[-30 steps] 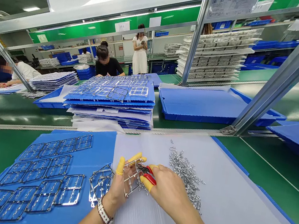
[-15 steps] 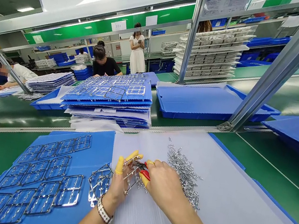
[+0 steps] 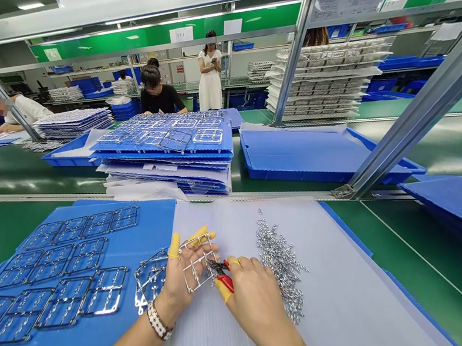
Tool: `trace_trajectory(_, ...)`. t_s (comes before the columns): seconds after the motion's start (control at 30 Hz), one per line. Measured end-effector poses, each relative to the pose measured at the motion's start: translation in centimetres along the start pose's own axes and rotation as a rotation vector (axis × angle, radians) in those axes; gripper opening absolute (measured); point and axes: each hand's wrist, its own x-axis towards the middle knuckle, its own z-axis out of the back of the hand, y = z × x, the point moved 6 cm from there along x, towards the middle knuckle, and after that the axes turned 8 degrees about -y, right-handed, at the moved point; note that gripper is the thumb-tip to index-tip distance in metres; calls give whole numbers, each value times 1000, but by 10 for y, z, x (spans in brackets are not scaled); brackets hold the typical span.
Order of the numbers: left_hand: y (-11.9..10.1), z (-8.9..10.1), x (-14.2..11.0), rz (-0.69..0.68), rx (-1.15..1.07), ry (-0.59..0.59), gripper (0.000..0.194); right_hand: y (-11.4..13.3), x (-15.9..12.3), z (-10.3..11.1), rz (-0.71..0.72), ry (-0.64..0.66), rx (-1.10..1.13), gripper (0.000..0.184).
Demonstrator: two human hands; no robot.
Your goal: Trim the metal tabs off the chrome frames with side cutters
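Observation:
My left hand (image 3: 176,283), with yellow finger cots and a patterned bracelet at the wrist, holds a shiny silver sprue frame (image 3: 194,271) across its palm and fingers. Its thumb stands up at the frame's left edge. My right hand (image 3: 257,290) grips red-handled nippers (image 3: 226,281), their dark jaws at the right side of the frame. Beyond the right hand spreads a pile of small silver pieces (image 3: 279,265) on a translucent white sheet (image 3: 349,313). A few more pieces lie under the frame, partly hidden. Left of my left hand, several loose sprue frames (image 3: 148,278) overlap.
Rows of sprue frames (image 3: 65,299) lie on a blue sheet (image 3: 147,218) at left. Behind stands a stack of sheets (image 3: 159,175) topped with more frames, beside a blue tray (image 3: 304,162). A metal post (image 3: 426,106) slants at right. Other people (image 3: 162,95) are across the bench.
My left hand has opened somewhat and turned the sprue frame more face-on, shifting slightly left. The nippers stay near its right side. The whole view has drifted a little.

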Motion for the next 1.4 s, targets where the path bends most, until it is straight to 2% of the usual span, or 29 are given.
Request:
trace_trajectory(0.2, -3, 1, -3, -108, 58, -7, 61, 3, 4, -3, 3, 28, 1, 25)
trace_trajectory(0.53, -8, 1, -1, -149, 52, -32, 60, 4, 2, -5, 6, -5, -47, 15)
trace_trajectory(0.83, -10, 2, -1, -235, 97, -73, 61, 21, -4, -1, 42, -6, 44, 18)
trace_trajectory(1.07, -9, 6, 0, -296, 162, -72, 61, 24, -5, -1, 47, 20, 61, 20)
trace_trajectory(1.4, -11, 12, 4, -352, 199, -165, 61, 29, -1, 3, 52, 71, 6, 15)
